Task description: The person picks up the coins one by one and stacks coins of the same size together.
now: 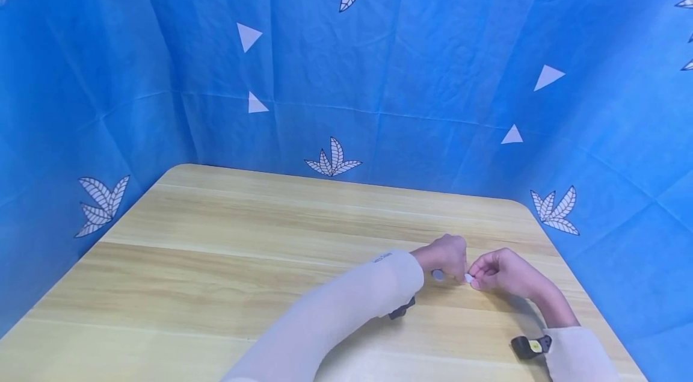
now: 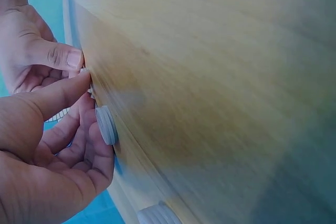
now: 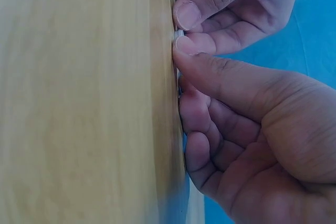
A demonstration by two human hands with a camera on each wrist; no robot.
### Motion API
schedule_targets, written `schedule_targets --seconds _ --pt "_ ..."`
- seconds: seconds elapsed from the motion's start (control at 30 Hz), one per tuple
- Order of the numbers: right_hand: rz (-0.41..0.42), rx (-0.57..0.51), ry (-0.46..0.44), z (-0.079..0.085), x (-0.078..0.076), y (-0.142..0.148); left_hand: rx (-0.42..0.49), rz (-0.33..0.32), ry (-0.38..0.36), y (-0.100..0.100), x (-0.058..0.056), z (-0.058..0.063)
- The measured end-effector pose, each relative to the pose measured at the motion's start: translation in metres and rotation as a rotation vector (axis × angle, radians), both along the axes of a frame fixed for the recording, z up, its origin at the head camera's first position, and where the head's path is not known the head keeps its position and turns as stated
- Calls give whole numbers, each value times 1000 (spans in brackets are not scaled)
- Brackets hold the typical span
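Pinching point: both hands meet low on the table [image 1: 216, 237], at about 4 o'clock from its middle, near the right edge.
Backdrop: blue cloth [image 1: 433, 69] printed with white leaves and triangles hangs behind the table, from 9 o'clock round to 3 o'clock.
Left sleeve: a pale sleeve [image 1: 335, 316] runs in from 6 o'clock toward the hands, with a dark strap at the wrist.
Left hand: the left hand [image 1: 445, 257] has its fingers curled down to the tabletop; thumb and forefinger are pressed together on a small white piece [image 1: 468, 278], which lies between the two hands.
Grey disc: a round ribbed grey disc [image 1: 437, 275] sits just under the left palm, at 9 o'clock from the white piece; in the left wrist view it [image 2: 106, 125] touches the curled fingertips [image 2: 100, 150] and stands on the wood.
Second disc: another ribbed grey disc [image 2: 157, 215] shows at 5 o'clock in the left wrist view; blurred.
White piece: too small to tell what it is; it rests on the table, held from both sides.
Right hand: the right hand [image 1: 503, 274] comes in from 3 o'clock, thumb and forefinger pinching the same white piece [image 3: 179, 34], the other fingers [image 3: 197, 124] curled against the tabletop.
Right wrist: a dark strap with a yellow patch [image 1: 533, 346] lies at 5 o'clock from that hand.
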State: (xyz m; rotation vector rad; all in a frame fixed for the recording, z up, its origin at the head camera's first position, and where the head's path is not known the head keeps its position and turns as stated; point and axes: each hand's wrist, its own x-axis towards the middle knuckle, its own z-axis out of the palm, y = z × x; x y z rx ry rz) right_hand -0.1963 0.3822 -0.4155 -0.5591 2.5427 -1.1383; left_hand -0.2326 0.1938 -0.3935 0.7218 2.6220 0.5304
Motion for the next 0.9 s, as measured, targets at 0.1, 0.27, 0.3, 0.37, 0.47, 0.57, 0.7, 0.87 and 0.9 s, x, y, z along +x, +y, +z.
schedule_targets --seconds 0.1,0.27,0.3,0.37,0.47,0.57,0.7,0.87,0.9 --pt "1 -8 -4 -1 0 0 2 4 -5 0 1 0" --pt "-1 -15 -19 -2 0 0 36 1 -54 -5 -4 2" --pt "-2 -14 -19 -2 0 0 40 -3 -56 -7 -7 3" --pt "-5 -7 -16 -2 0 -1 30 -9 -40 -11 -14 5" --pt "-12 7 -12 -1 1 -1 8 -38 9 -17 -26 9" --pt "-18 22 -8 0 1 -1 29 -64 40 -23 -38 10" --pt "-28 46 10 1 1 -1 143 -65 -8 -28 -53 7" --pt "-34 52 9 2 1 -2 186 -67 -10 -26 -69 0" --pt "-36 47 6 3 1 -2 186 -70 -11 -24 -72 -1"
